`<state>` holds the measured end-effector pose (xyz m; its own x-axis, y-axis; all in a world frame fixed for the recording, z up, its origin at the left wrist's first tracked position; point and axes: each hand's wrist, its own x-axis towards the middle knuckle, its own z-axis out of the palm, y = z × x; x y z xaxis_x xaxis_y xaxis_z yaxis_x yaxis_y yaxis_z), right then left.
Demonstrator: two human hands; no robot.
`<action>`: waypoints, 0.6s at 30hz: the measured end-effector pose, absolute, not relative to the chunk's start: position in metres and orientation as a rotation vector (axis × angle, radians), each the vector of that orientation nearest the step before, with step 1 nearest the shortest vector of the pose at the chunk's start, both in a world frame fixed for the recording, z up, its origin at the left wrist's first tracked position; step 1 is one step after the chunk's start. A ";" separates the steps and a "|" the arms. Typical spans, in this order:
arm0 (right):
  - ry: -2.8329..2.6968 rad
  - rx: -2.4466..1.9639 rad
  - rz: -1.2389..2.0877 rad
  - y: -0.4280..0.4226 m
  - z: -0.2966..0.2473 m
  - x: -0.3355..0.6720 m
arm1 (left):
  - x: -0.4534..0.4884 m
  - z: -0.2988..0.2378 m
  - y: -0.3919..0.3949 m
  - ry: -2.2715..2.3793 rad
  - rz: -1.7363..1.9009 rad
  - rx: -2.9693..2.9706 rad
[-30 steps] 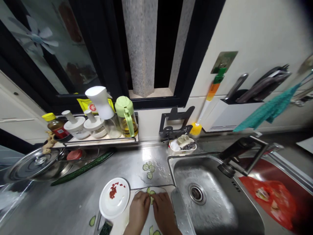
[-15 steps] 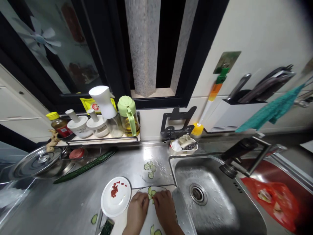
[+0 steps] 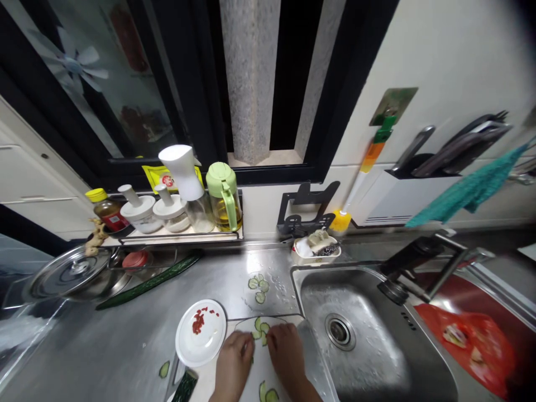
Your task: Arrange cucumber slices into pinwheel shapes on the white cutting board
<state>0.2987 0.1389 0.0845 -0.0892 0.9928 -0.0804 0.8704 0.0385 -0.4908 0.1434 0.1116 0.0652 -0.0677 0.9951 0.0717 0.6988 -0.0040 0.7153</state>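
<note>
My left hand (image 3: 233,363) and my right hand (image 3: 286,355) rest side by side on a white cutting board (image 3: 260,363) at the bottom of the view. Their fingertips meet at cucumber slices (image 3: 260,328) near the board's far edge. Both sets of fingers are curled and pinched at the slices; whether either grips a slice is unclear. More slices (image 3: 268,393) lie between my wrists. A white plate (image 3: 200,340) with small red bits sits just left of my left hand. A cut cucumber piece (image 3: 185,386) lies at the board's left corner.
Loose cucumber slices (image 3: 259,285) lie on the steel counter behind the board. A whole cucumber (image 3: 146,283) lies at the left near a pot lid (image 3: 69,271). A rack of condiment jars (image 3: 176,204) lines the back. The sink (image 3: 360,329) and its tap (image 3: 422,265) are to the right.
The view has shifted slightly. My hands have moved a little apart, and the cucumber slices at the board's far edge show more.
</note>
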 end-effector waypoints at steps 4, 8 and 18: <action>-1.924 -1.921 0.677 0.134 0.089 0.333 | 0.139 0.061 0.110 1.799 0.867 1.754; -1.952 -1.921 0.656 0.123 0.094 0.358 | 0.138 0.056 0.108 1.793 0.875 1.764; -2.038 -1.933 0.701 0.101 0.093 0.348 | 0.140 0.065 0.104 1.794 0.817 1.741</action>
<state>0.3482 0.1012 0.0926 -0.0915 0.9850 -0.1466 0.8669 0.0063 -0.4985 0.1399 0.1036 0.0648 -0.0514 0.9974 0.0511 0.6933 -0.0012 0.7207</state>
